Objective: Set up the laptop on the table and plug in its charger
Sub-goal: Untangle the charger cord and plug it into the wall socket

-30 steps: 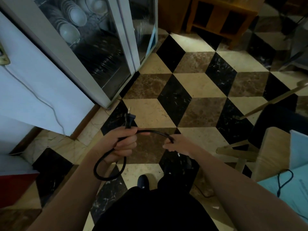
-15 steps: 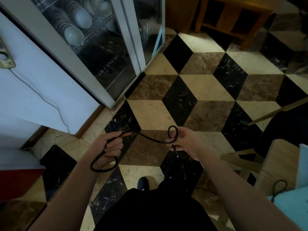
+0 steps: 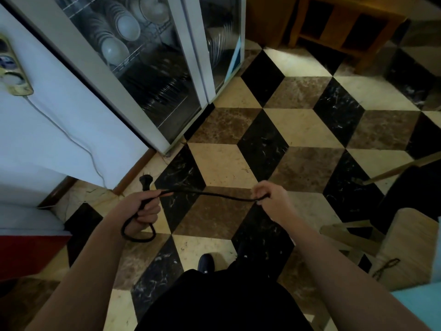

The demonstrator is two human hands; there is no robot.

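A black charger cable point(image 3: 210, 195) stretches between my two hands above the tiled floor. My left hand point(image 3: 140, 207) grips the cable just below its black plug point(image 3: 144, 181), whose prongs point up and away; a loop of slack hangs beneath the fist. My right hand point(image 3: 269, 199) grips the cable further along. A power strip point(image 3: 12, 68) is fixed on the white wall at the far left. The wooden table point(image 3: 410, 249) shows at the lower right with another bit of cable point(image 3: 386, 268) on it. The laptop is out of view.
A glass-door cabinet point(image 3: 152, 75) holding bowls and plates stands at the upper left. A white wire point(image 3: 71, 137) runs down the wall from the power strip. Wooden furniture point(image 3: 346, 27) stands at the back right. A dark chair point(image 3: 410, 185) is beside the table.
My hands moved apart and pulled the cable straighter; the small loop near the right hand is gone. The view shifted left, bringing the power strip into sight.
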